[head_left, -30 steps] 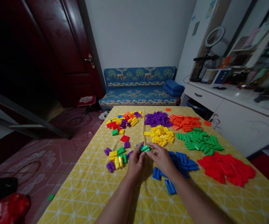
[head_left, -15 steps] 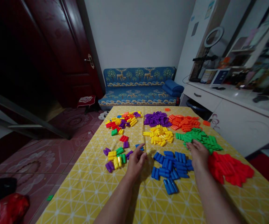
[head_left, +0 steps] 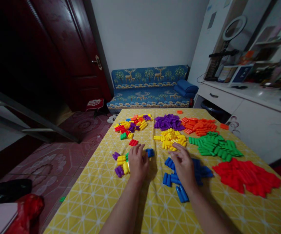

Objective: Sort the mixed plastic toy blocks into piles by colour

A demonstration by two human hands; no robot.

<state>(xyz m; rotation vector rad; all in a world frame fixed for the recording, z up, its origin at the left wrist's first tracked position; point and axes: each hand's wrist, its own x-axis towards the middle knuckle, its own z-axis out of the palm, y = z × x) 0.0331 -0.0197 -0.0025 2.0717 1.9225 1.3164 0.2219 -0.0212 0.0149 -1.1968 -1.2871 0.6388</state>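
My left hand (head_left: pixel 138 164) reaches over a small mixed cluster of plastic building blocks, its fingers extended and pointing down. It partly hides the pieces beneath; yellow blocks (head_left: pixel 121 159) and a purple block (head_left: pixel 119 171) show to its left. A blue block (head_left: pixel 150 152) lies just right of its fingers. My right hand (head_left: pixel 184 164) hovers above the pile of blue blocks (head_left: pixel 200 170), covering part of it. Its thumb and forefinger are apart, and no block shows between them. The pile of yellow blocks (head_left: pixel 170 138) lies just beyond its fingertips.
Purple blocks (head_left: pixel 168 122), orange blocks (head_left: pixel 199 125), green blocks (head_left: pixel 216 145) and red blocks (head_left: pixel 246 175) form separate piles. A larger mixed pile (head_left: pixel 133 125) lies far left on the yellow tablecloth (head_left: pixel 94 195). A sofa (head_left: pixel 150 92) and a white cabinet (head_left: pixel 257 123) stand beyond.
My right hand has moved left from the green pile to above the blue pile. My left hand has shifted onto the small mixed cluster, fingers now turned down. The view has turned slightly.
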